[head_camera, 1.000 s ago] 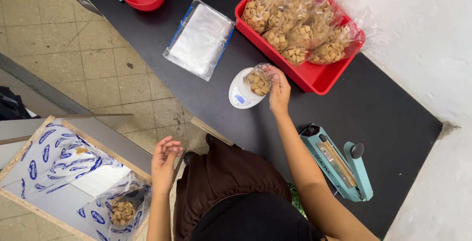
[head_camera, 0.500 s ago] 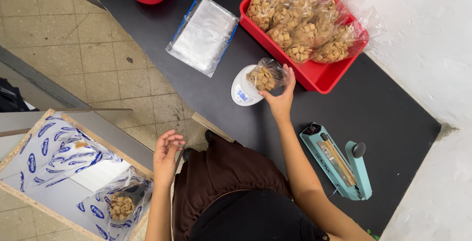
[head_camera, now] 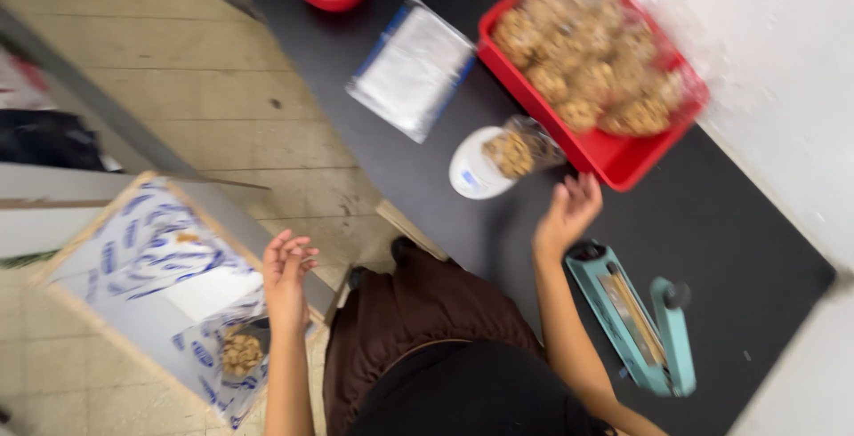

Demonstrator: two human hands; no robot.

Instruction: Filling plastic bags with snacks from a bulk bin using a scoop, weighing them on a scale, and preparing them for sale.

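Black tabletop [head_camera: 712, 222]: dark surface, blurred; its near edge runs diagonally past the person's lap.
Change: half a second earlier the right hand [head_camera: 567, 213] gripped the small bag of snacks [head_camera: 523, 147] on the white scale [head_camera: 476, 169]; now it is off the bag and drawn back.
Right hand pose: empty, fingers spread, over bare tabletop between scale and teal heat sealer [head_camera: 636, 320].
Left hand [head_camera: 286, 276] pose: unchanged, raised, fingers loosely apart, empty, above the lined box [head_camera: 151, 285].
Bag position: resting on the scale, just beside the red tray [head_camera: 623, 156].
Room: bare tabletop right of the sealer.
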